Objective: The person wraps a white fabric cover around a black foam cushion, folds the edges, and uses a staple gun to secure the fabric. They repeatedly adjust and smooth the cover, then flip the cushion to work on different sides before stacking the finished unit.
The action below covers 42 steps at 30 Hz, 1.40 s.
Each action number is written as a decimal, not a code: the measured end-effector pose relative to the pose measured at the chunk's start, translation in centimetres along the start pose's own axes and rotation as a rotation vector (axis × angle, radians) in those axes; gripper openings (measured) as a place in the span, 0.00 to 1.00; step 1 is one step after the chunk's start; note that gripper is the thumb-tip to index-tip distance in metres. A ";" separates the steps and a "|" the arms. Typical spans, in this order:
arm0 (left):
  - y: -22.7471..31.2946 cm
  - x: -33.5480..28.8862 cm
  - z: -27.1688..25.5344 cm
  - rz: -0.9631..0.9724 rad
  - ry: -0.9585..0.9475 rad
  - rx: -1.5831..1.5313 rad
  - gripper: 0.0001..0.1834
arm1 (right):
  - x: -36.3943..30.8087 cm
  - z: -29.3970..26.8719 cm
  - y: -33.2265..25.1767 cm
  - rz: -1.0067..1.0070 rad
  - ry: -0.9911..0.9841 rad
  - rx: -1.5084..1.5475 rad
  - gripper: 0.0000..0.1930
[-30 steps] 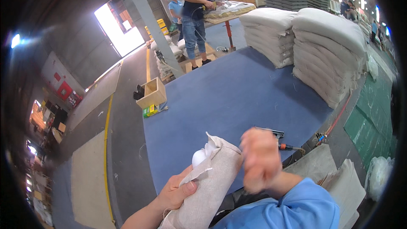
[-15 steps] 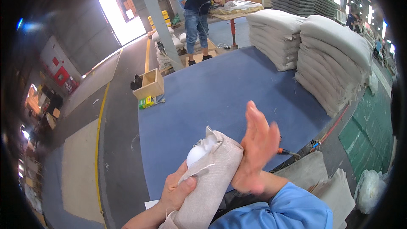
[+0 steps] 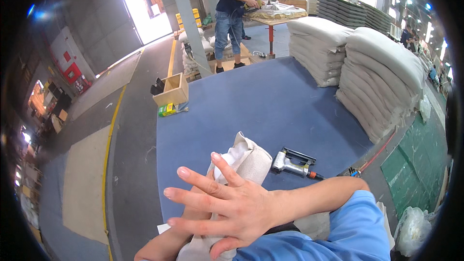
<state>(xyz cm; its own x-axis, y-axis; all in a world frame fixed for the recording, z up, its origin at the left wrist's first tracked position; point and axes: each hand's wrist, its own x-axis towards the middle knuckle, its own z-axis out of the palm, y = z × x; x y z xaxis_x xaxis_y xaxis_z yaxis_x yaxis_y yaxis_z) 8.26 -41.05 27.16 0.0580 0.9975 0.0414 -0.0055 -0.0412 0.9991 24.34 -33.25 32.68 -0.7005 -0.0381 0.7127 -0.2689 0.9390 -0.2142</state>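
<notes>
My right hand [image 3: 227, 205] is spread wide, its back toward me, crossing over a roll covered in beige fabric [image 3: 259, 162]. Whether its palm touches the cloth cannot be seen. Behind it, my left hand [image 3: 197, 215] grips the roll from the left side, with most of its fingers hidden. White padding [image 3: 234, 155] shows at the roll's far end, where the fabric edge stands up loosely. Just right of the roll, a silver and black staple gun [image 3: 293, 163] lies on the blue table surface [image 3: 232, 111], an orange fitting at its hose end.
Stacked beige cushions [image 3: 377, 77] stand at the table's far right. A wooden box [image 3: 173, 89] with black items and a green-yellow carton [image 3: 166, 110] sit at the left corner. Beyond, a person [image 3: 230, 14] works at another table. A red hose [image 3: 377, 152] runs along the right edge.
My right hand has swung left from beside the roll to across its front, now covering much of my left hand. The staple gun, mostly hidden before, is now uncovered.
</notes>
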 end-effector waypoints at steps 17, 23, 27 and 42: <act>3.5 0.2 1.5 -0.385 0.035 0.140 0.29 | -0.8 -6.7 7.4 0.592 -0.324 0.046 0.09; 5.4 -1.2 1.6 -0.384 0.017 0.450 0.28 | -8.0 -5.4 7.0 0.694 0.462 0.511 0.15; 4.8 -1.9 2.3 -0.363 0.028 0.331 0.25 | -18.7 -0.3 6.5 1.269 0.563 0.965 0.25; 2.4 -3.0 4.2 -0.172 0.305 0.678 0.19 | -12.7 15.7 -0.9 1.119 0.568 2.175 0.34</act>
<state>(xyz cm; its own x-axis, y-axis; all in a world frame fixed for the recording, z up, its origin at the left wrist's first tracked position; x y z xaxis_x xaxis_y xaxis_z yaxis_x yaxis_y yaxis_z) 12.23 -44.39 29.47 -0.2768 0.9607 -0.0197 0.5984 0.1884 0.7787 23.09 -38.93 13.35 -0.9232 0.3656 -0.1185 -0.3298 -0.9120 -0.2439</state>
